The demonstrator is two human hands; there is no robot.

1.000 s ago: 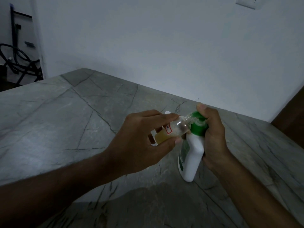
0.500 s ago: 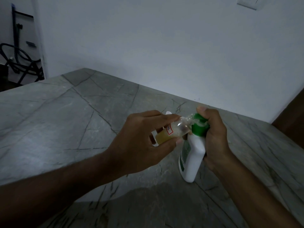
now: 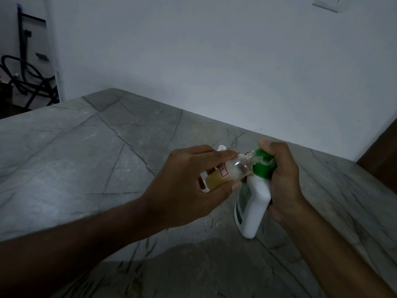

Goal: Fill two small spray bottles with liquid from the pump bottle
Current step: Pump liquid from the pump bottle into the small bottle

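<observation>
My left hand (image 3: pixel 182 188) pinches a small clear spray bottle (image 3: pixel 227 173), tilted on its side, with yellow liquid in its lower part and its open neck against the pump spout. My right hand (image 3: pixel 283 181) grips the white pump bottle (image 3: pixel 252 205) from the right, a finger lying over its green pump head (image 3: pixel 263 164). The pump bottle leans left with its base on the grey stone counter (image 3: pixel 86 168). A white object (image 3: pixel 221 148) peeks out behind my left fingers; I cannot tell what it is.
The counter runs back to a white wall (image 3: pixel 214 61). Dark cables and a stand (image 3: pixel 23 78) sit in the far left corner beyond the counter's edge. A brown surface (image 3: pixel 384 155) rises at the right edge.
Both hands and the two bottles hold nearly the same pose. The pump bottle and small bottle have shifted very slightly.
</observation>
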